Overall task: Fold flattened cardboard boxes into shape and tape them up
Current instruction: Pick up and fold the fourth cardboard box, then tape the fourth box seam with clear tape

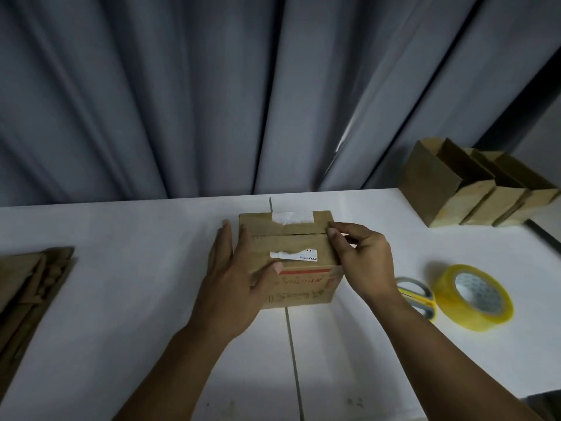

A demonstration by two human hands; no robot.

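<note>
So the cardboard box (299,242) is sitting pretty much dead centre on the white table (145,235), already folded into shape, with its two top flaps closed and meeting in a seam that runs left to right. There's a torn white label (293,255) on the near flap, a pale white patch (293,217) on the far one, and a red stripe with upside-down printing on the front face. The left hand (233,275) is flat against the box's left side, fingers straight and close together pointing away, with the thumb laid over the near top edge. The right hand (362,256) is at the right end of the seam, fingers curled in, thumb and forefinger tips close together and pinching at the top edge there. I honestly can't tell if there's a strip of clear tape under them or just cardboard. Off to the right, a yellowish tape roll (473,296) lies on the table, and the scissors (417,297) with yellow and grey handles are just beside it, partly hidden behind the right wrist. At the far right corner there's a row of folded boxes (473,189) standing side by side with their tops open. At the left edge is a stack of flattened cardboard (30,284). A grey curtain (182,101) hangs behind the table.
</note>
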